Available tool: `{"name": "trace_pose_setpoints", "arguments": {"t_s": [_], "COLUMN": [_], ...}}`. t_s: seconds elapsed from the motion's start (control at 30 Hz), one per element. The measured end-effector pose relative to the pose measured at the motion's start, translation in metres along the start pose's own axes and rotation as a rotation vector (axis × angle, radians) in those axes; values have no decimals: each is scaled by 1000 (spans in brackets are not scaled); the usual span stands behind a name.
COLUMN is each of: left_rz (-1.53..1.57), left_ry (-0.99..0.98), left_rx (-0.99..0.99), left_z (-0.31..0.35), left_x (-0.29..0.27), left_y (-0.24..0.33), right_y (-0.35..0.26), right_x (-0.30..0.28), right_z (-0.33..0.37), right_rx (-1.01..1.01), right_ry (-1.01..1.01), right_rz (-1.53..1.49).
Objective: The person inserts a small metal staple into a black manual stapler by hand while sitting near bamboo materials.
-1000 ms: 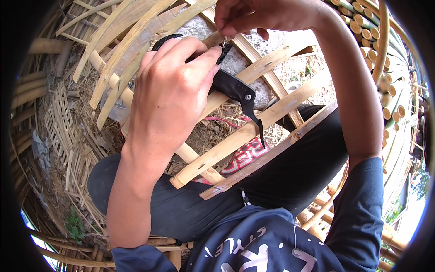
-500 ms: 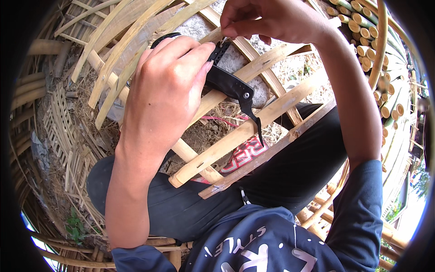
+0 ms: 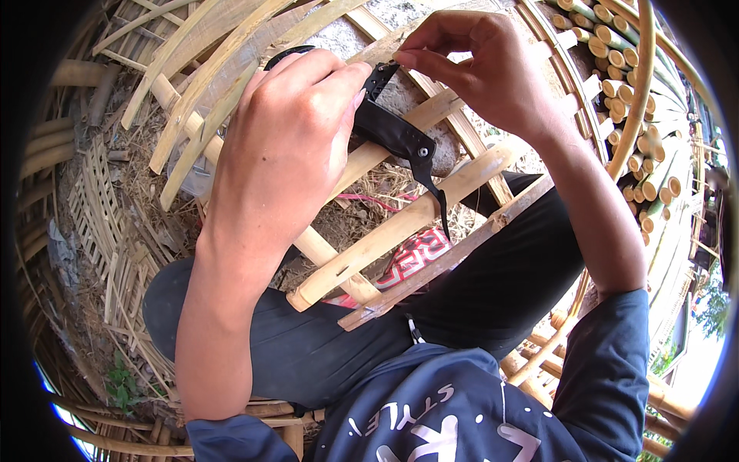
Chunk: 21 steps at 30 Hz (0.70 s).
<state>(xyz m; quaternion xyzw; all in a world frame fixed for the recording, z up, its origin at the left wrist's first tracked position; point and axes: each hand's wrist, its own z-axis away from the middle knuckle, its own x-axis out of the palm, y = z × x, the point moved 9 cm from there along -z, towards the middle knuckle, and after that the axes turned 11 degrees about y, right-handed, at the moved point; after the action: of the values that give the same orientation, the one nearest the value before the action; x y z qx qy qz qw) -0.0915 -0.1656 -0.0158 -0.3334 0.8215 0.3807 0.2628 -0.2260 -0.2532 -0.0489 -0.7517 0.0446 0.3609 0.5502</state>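
Note:
A bamboo lattice frame (image 3: pixel 400 223) of pale slats rests tilted across my lap. My left hand (image 3: pixel 289 131) is closed around a black hand tool (image 3: pixel 396 135), whose thin pointed tip hangs down over a slat. My right hand (image 3: pixel 477 69) reaches in from the upper right, with thumb and forefinger pinched at the top end of the tool, where it meets a bamboo slat (image 3: pixel 369 50). What exactly sits between the fingertips is hidden. Under the frame lies a grey stone (image 3: pixel 400 96).
Curved bamboo strips (image 3: pixel 200 85) fan out at the upper left. A stack of cut bamboo poles (image 3: pixel 623 85) lines the right side. Woven bamboo panels (image 3: pixel 100 223) and dry straw cover the ground at the left. My dark trousers and blue shirt fill the lower part.
My left hand has shifted slightly up and right with the black tool. My right hand has come down a little to the tool's top end. The frame has stayed in place.

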Motion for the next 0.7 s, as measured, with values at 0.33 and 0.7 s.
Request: {"name": "trace_pose_setpoints", "arguments": {"t_s": [0.33, 0.7], "left_rz": [-44, -48], "left_ry": [3, 10], "left_rx": [35, 30], "left_z": [1, 3], "left_x": [0, 1], "left_y": [3, 4], "right_y": [-12, -23], "right_x": [-1, -1], "right_z": [13, 17], "right_rx": [-94, -123], "right_ry": [130, 195], "right_rz": [162, 215]}}
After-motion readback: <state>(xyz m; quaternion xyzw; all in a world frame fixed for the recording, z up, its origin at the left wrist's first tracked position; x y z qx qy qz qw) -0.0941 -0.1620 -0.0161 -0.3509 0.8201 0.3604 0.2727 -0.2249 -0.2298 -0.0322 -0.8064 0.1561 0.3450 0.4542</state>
